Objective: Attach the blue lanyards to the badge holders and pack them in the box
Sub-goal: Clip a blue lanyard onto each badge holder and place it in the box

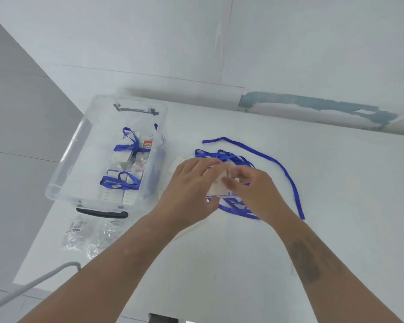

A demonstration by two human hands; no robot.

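Both hands meet over the pile of blue lanyards (229,157) in the middle of the white table (313,252), and between them sits a clear badge holder (219,190), held just above the tangle of ribbon. The left hand (191,183) grips the holder along its left edge, fingers curled round it, while the right hand (254,185) pinches at its top right part with thumb and fingertips drawn close together; whether a lanyard end is already caught in that pinch is hidden by the fingers. One loose strand of ribbon runs out to the right and curves back toward the near side of the table. The step in hand looks like fastening a lanyard to this holder. To the left stands the clear box (63,173), open, with several finished badges and their blue ribbons already lying inside, so the job seems partly done. Near the box, on the near side, lie crumpled clear wrappers (84,236), and a few more holders (176,163) rest just left of the pile. Next, the ribbon's end likely needs threading or clipping through the holder's top slot, which calls for a steady left hand and a fine pinch from the right, before the pair goes left into the box.
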